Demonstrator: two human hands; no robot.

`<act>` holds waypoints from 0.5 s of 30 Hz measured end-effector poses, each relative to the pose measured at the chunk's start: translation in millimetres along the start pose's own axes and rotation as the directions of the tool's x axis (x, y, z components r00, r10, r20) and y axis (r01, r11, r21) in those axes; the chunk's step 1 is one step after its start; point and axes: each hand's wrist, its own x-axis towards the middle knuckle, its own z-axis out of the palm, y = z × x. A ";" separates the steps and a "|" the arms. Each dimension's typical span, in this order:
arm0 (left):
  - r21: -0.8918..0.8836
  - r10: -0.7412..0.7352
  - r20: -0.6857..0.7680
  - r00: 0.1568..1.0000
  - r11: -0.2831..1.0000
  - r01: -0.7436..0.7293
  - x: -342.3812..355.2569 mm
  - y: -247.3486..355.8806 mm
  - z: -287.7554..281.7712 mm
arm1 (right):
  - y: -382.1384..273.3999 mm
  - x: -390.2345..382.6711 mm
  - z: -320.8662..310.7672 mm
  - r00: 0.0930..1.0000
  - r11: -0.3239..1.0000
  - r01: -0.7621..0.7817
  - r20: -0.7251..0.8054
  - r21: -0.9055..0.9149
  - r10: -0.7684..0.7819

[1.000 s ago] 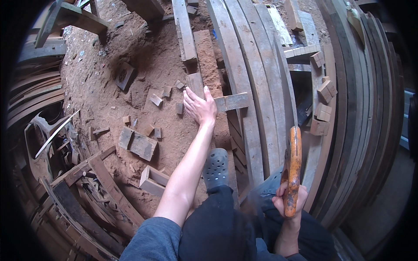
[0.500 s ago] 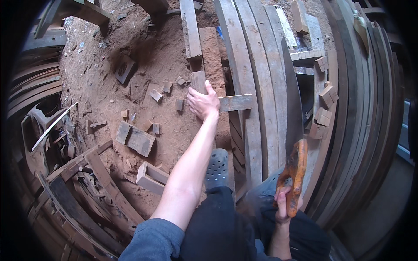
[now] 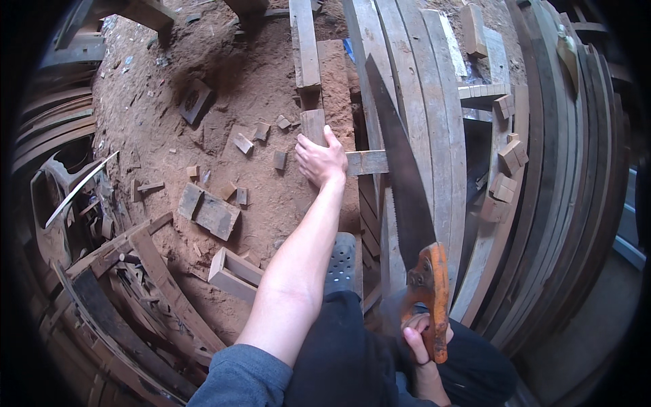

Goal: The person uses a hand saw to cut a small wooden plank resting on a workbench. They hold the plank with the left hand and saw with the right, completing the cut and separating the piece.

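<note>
My right hand [image 3: 424, 336] is closed around the orange wooden handle of a handsaw [image 3: 405, 180]. The saw's dark blade points away from me and slants left over the long beams, its toothed edge on the left. The blade passes over the right end of a short wooden board [image 3: 366, 162]; whether they touch I cannot tell. My left hand [image 3: 320, 159] presses down at the board's left end, fingers bent over it and thumb pointing away. What lies under the palm is hidden. A wooden block [image 3: 312, 123] shows just beyond that hand.
Long grey beams [image 3: 412, 102] run away from me at centre right. Several cut blocks [image 3: 513, 156] sit on a plank farther right. Offcuts [image 3: 209, 211] lie on the dusty dirt floor [image 3: 146, 122] at left. A perforated clog [image 3: 341, 261] shows beneath my left arm.
The handsaw has swung left, from beside the beams to over the short board's right end. My right hand has moved slightly left and closer to me. My left hand stays at the board.
</note>
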 end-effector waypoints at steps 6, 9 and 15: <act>0.005 -0.006 0.007 1.000 1.000 0.006 0.0 -0.6 0.8 | 6.5 10.8 4.0 0.986 0.975 0.110 0.142 -0.191 -0.083; 0.002 -0.007 0.006 1.000 1.000 0.007 -0.2 0.3 -0.1 | 11.8 12.8 0.5 0.975 0.960 0.150 0.196 -0.236 -0.105; 0.007 -0.020 0.029 0.999 1.000 0.020 -0.9 3.0 -3.7 | 24.5 13.4 -1.1 0.977 0.951 0.141 0.193 -0.276 -0.088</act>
